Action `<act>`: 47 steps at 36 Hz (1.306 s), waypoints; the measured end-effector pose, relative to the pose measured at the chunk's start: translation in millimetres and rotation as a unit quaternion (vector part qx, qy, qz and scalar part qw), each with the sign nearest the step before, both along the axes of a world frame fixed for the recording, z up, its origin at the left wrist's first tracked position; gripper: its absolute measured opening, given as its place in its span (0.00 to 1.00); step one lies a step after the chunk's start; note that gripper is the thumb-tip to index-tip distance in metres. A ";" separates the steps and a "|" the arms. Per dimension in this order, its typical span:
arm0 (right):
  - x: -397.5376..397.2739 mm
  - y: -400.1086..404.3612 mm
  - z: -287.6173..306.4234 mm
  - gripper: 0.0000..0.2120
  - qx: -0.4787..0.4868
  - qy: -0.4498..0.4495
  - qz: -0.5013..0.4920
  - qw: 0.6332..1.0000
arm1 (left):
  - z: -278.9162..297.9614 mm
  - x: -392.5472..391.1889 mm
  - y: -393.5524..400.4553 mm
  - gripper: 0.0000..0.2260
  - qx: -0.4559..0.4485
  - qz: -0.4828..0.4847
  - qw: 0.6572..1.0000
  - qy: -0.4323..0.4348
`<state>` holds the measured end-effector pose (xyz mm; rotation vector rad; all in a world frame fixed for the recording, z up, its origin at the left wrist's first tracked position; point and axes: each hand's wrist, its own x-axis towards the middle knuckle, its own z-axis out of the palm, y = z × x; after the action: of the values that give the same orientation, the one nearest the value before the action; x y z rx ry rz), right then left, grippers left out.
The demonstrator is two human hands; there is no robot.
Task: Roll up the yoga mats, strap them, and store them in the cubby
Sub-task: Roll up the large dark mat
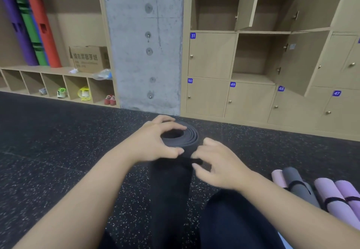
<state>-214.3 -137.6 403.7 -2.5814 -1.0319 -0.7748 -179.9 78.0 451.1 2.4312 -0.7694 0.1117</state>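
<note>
Dark grey rolled mat (175,170) lies on the speckled floor (58,151), pointing away from the person. Left hand (155,141) curls round its far end to keep the roll tight. Right hand (216,163) pinches the black strap (185,160) on top (this looks like the strapping step). Next the strap likely needs pulling snug and fastening. Strapped mats (321,192) wait nearby.

dark grey rolled mat (187,141), black strap (187,161), white-speckled black floor (58,151), beige lockers (253,96).
</note>
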 end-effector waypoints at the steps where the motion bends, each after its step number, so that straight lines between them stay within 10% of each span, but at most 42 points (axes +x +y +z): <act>1: -4.5 4.7 -0.7 0.11 -0.003 -0.009 0.000 1.000 | -2.0 1.6 -2.9 0.26 -0.007 0.000 1.000 -0.008; 9: -3.2 13.1 -3.0 0.14 0.119 0.102 -0.083 0.984 | -58.3 -1.6 -12.4 0.11 -0.186 0.036 0.961 -0.203; 18: 10.0 22.8 -1.8 0.10 0.113 0.137 -0.083 0.981 | -71.0 -12.4 1.6 0.09 -0.060 0.119 0.887 -0.443; 47: 55.5 14.0 -18.3 0.27 -0.003 0.148 -0.266 0.952 | -95.8 23.2 46.0 0.20 0.028 0.189 0.961 -0.198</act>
<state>-158.8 -123.6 385.4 -2.8937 -0.2460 -0.4598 -156.7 124.1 355.3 2.6178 -0.4598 0.7534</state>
